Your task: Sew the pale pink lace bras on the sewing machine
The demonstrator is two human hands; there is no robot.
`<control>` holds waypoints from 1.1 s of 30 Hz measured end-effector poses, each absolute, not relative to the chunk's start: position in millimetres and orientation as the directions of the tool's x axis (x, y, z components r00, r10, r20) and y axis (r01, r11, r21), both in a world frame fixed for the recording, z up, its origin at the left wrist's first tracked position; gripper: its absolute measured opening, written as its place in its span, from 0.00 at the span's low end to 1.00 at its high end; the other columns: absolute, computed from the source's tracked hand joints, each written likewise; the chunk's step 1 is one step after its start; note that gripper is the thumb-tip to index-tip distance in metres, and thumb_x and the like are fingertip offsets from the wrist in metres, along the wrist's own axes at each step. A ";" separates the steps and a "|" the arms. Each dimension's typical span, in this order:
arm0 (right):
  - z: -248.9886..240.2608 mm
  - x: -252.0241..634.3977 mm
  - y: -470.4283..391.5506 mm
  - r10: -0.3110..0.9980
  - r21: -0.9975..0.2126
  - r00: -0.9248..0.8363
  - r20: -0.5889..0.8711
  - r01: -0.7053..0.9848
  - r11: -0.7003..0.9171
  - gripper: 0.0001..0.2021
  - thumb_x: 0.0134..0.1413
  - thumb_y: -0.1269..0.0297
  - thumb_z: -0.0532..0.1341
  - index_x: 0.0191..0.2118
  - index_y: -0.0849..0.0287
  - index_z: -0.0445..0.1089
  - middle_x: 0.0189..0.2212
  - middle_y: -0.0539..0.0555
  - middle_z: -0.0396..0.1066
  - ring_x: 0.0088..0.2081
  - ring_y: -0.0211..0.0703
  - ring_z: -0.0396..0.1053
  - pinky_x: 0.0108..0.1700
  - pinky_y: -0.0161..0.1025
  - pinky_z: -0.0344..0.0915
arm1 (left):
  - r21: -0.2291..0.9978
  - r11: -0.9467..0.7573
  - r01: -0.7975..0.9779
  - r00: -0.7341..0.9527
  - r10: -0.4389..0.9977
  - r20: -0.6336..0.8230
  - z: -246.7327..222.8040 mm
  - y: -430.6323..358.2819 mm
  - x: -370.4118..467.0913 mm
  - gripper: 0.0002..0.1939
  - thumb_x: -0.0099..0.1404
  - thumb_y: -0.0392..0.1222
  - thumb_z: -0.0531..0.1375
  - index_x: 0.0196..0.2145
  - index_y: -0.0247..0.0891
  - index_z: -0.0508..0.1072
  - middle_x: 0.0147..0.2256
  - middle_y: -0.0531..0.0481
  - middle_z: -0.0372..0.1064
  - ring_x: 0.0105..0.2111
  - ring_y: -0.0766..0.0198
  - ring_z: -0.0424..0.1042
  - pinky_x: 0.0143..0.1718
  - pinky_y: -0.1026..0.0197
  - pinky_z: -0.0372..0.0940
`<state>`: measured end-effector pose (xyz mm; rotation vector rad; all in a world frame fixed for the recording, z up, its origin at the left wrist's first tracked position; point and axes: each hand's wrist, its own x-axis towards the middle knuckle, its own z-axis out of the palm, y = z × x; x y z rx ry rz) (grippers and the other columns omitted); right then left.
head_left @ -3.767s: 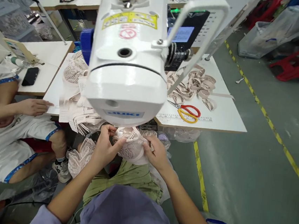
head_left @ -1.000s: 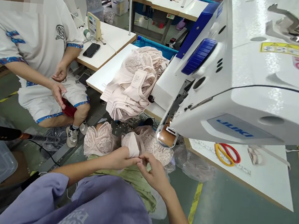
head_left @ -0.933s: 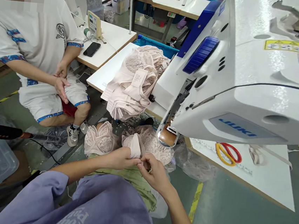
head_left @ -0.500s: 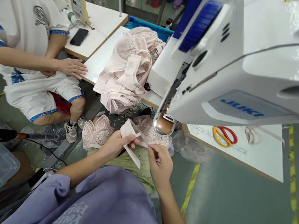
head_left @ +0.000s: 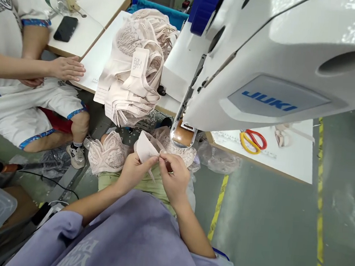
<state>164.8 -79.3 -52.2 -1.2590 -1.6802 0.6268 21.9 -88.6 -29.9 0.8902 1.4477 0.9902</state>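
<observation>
A pale pink lace bra lies across my lap, one cup at the left and more lace at the right below the sewing machine's arm. My left hand is closed on a smooth part of this bra, which stands up folded above my fingers. Close beside it, my right hand pinches the bra's edge or strap between thumb and forefinger. The fingertips of both hands nearly meet. What exactly lies between them is too small to make out. The sewing machine has its rounded metal end just above the right hand.
A pile of similar bras rests on the white table left of the machine. Red and yellow scissors lie on the right tabletop. At left sits a co-worker, one hand on the table edge, near a black phone.
My hands have come together at the bra's edge, the right one moving left to the left one. The dangling strip now hangs mostly hidden. The view has shifted slightly.
</observation>
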 end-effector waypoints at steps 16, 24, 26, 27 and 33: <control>-34.9 195.7 -57.3 0.910 -0.945 -0.412 -0.036 0.312 0.103 0.04 0.49 0.73 0.60 0.28 0.57 0.67 0.25 0.46 0.61 0.24 0.33 0.58 0.27 0.33 0.53 | 0.994 0.090 0.068 0.107 0.990 -0.097 -47.6 -89.8 13.5 0.14 0.63 0.45 0.64 0.25 0.33 0.78 0.23 0.49 0.75 0.24 0.63 0.73 0.26 0.64 0.67; -40.9 193.8 -61.8 0.920 -0.907 -0.389 -0.037 0.400 0.133 0.05 0.57 0.68 0.58 0.31 0.57 0.68 0.28 0.49 0.64 0.30 0.38 0.62 0.33 0.36 0.56 | 0.952 0.276 0.133 0.142 0.945 -0.293 -41.1 -79.6 11.4 0.15 0.62 0.49 0.64 0.27 0.33 0.74 0.22 0.52 0.70 0.22 0.67 0.65 0.23 0.66 0.60; -41.1 190.8 -64.9 0.943 -0.889 -0.332 -0.027 0.439 0.129 0.05 0.56 0.69 0.58 0.30 0.57 0.67 0.26 0.48 0.62 0.29 0.38 0.61 0.32 0.36 0.55 | 0.932 0.312 0.186 0.113 0.935 -0.336 -41.1 -78.1 11.2 0.16 0.61 0.50 0.64 0.27 0.34 0.71 0.21 0.54 0.66 0.22 0.68 0.62 0.22 0.67 0.57; -41.1 189.2 -66.4 0.951 -0.886 -0.309 -0.020 0.447 0.127 0.04 0.56 0.69 0.58 0.29 0.57 0.66 0.26 0.48 0.62 0.28 0.37 0.61 0.32 0.36 0.55 | 0.926 0.319 0.203 0.098 0.934 -0.344 -41.2 -78.0 11.4 0.16 0.60 0.51 0.65 0.27 0.34 0.70 0.21 0.55 0.63 0.21 0.69 0.60 0.22 0.67 0.56; -43.2 187.5 -67.2 0.968 -0.891 -0.248 -0.043 0.448 0.075 0.04 0.55 0.67 0.59 0.30 0.57 0.68 0.26 0.48 0.63 0.28 0.37 0.60 0.32 0.36 0.55 | 0.924 0.228 0.306 0.076 0.962 -0.263 -40.1 -77.6 14.6 0.18 0.63 0.52 0.60 0.25 0.35 0.68 0.21 0.56 0.59 0.23 0.68 0.58 0.24 0.66 0.54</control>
